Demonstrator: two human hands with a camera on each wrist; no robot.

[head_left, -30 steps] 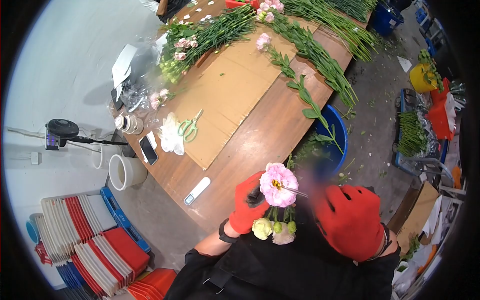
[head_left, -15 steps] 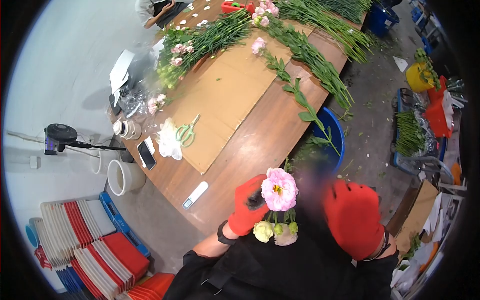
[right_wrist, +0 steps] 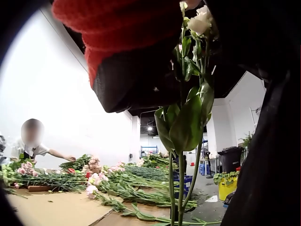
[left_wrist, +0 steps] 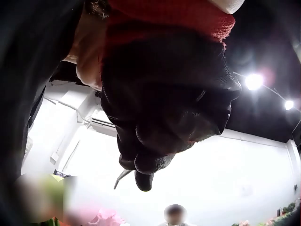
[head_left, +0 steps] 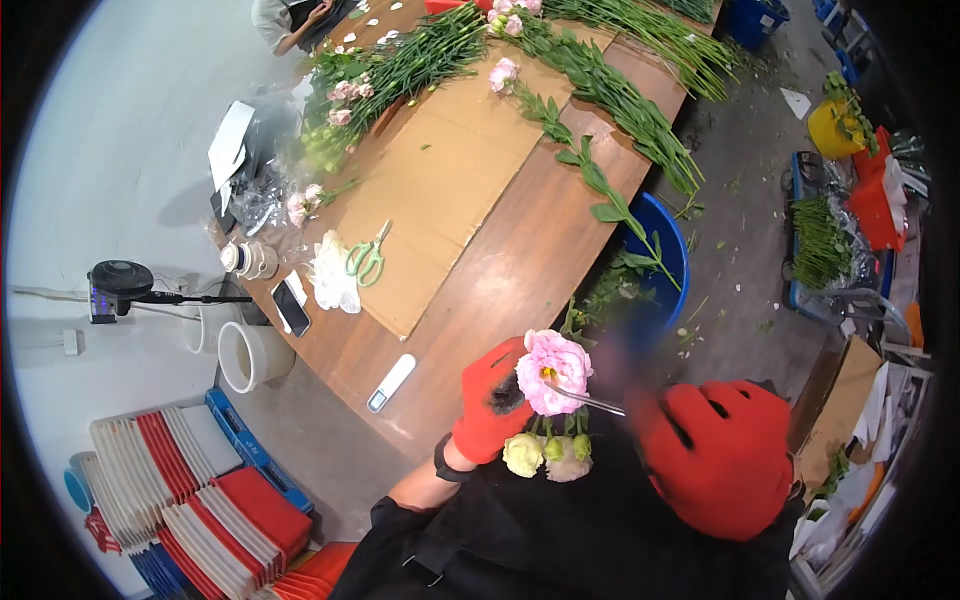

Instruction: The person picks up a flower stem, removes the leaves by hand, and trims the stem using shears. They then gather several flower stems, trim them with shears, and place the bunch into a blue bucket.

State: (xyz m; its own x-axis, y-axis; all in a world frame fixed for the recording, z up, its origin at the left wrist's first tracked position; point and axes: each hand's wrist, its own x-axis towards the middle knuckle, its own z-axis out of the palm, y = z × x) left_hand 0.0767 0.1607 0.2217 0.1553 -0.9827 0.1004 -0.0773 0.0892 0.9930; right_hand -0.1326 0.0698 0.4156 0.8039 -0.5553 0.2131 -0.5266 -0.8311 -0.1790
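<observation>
Wood table [head_left: 500,270] out front, left hand [head_left: 490,402] closed round some flowers [head_left: 555,372], right hand [head_left: 715,455] pinching tweezers [head_left: 592,402] into the pink bloom.

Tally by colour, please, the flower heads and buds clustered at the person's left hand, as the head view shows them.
Pink bloom: 1
Pale yellow bloom: 1
Off-white bloom: 1
Green buds: 2
Total: 5 in sight; any hidden behind these cannot be counted.
</observation>
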